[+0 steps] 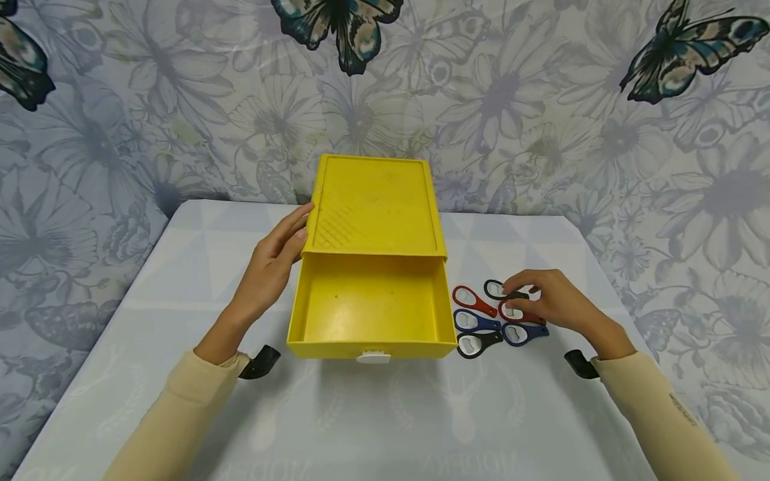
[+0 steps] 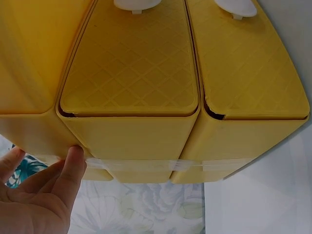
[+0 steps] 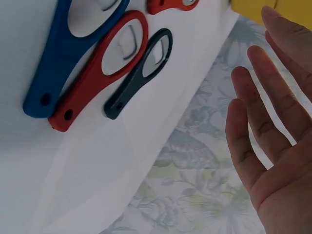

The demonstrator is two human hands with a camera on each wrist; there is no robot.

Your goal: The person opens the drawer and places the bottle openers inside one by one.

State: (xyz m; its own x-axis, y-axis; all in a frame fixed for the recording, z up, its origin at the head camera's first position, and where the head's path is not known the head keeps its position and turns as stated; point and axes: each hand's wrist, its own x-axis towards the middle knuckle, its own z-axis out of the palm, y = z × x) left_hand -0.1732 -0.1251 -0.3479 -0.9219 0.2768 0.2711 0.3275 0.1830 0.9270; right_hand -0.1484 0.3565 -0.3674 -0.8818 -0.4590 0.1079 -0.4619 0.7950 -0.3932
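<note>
Pale grey floral wallpaper [image 1: 511, 167] with dark teal-and-tan butterflies [image 1: 356, 37] stands behind a white, faintly patterned tabletop [image 1: 421, 427]. On the far middle of it sits a yellow plastic drawer unit [image 1: 379, 207], its top drawer [image 1: 373, 317] pulled out toward the near side, with a white pull [image 1: 373, 358] at the front. Two lower drawers with lattice-patterned fronts show in the left wrist view, and a strip of clear tape [image 2: 214, 165] crosses the unit's side. The left hand [image 1: 271, 264] rests against the unit's left side with extended fingers, gripping nothing. To the right of the drawer lie six flat bottle openers [image 1: 490, 325], each with a loop head and a slim handle, in two close rows: red, blue and black from far to near on the left, and black, red and blue on the right. The right hand [image 1: 556, 300] hovers over the far right black and red ones, fingers apart and holding nothing; whether the fingertips touch them, I cannot tell
</note>
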